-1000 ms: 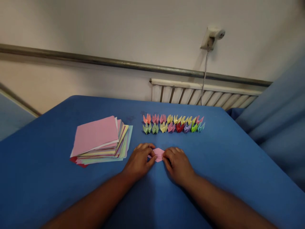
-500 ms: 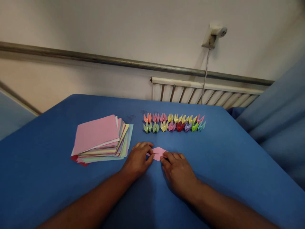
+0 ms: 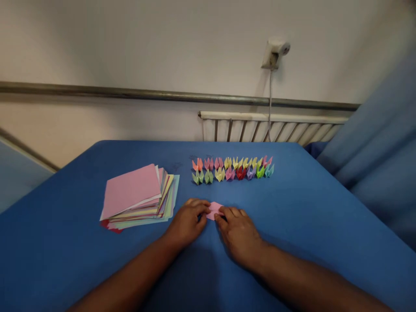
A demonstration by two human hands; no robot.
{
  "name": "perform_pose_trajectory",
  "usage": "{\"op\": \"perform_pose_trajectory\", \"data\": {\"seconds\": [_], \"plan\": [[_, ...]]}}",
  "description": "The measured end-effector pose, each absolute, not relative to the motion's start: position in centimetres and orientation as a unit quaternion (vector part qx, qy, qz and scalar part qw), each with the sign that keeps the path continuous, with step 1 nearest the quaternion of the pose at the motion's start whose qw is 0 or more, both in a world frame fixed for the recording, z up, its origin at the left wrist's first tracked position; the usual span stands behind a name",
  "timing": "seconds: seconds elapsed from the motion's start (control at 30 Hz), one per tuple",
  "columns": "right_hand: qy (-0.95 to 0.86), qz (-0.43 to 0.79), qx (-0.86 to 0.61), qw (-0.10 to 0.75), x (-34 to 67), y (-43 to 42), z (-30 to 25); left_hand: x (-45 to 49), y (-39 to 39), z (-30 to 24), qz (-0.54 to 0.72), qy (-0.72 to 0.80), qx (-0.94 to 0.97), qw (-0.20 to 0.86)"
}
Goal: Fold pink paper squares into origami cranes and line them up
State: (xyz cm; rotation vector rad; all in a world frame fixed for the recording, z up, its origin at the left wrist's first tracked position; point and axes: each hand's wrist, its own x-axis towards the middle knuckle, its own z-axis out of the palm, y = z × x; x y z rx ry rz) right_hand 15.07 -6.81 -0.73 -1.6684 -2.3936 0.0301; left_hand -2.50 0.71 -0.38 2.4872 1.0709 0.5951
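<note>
On the blue table (image 3: 308, 216), a thick stack of flat coloured sheets (image 3: 133, 190) lies unfolded just left of the hands. Two rows of small finished paper figures (image 3: 232, 169) stand just beyond the fingertips, so a good batch is done and much paper remains. The left hand (image 3: 186, 221) and right hand (image 3: 238, 232) meet with fingers curled, their tips pinching the half-folded pink piece (image 3: 215, 210), which lies flat on the table between them.

The small pink folded paper piece (image 3: 215, 209) is half hidden under the left hand (image 3: 186, 222) and right hand (image 3: 239, 232).
</note>
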Motion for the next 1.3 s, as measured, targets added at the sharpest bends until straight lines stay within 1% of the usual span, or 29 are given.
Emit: {"op": "perform_pose_trajectory", "data": {"seconds": [0.1,0.2,0.37,0.53,0.7,1.03,1.13,1.3], "plan": [[-0.827,-0.002,-0.548,0.124,15.0,-6.7,-0.9,-1.7,1.5,-0.7,0.250,0.422,0.859,0.149],[-0.837,-0.003,-0.530,0.136,15.1,-6.6,-1.4,-1.3,2.5,-1.1,0.237,0.423,0.866,0.122],[-0.842,0.011,-0.521,0.141,15.2,-6.4,-1.8,-1.7,3.4,-1.8,0.215,0.405,0.873,0.164],[-0.832,0.026,-0.536,0.143,15.1,-6.5,-1.1,-2.0,3.3,-1.8,0.234,0.397,0.865,0.197],[-0.816,0.031,-0.558,0.148,15.2,-6.7,-0.5,-2.0,3.1,-1.4,0.236,0.386,0.867,0.209],[-0.832,0.048,-0.537,0.127,15.8,-6.7,-0.3,-2.1,3.3,-1.6,0.226,0.365,0.878,0.212],[-0.835,0.046,-0.534,0.122,15.8,-6.9,-0.4,-2.1,3.0,-1.1,0.182,0.327,0.908,0.190],[-0.830,0.060,-0.541,0.118,15.9,-7.0,-0.1,-3.1,2.6,0.7,0.078,0.299,0.944,0.113]]}}
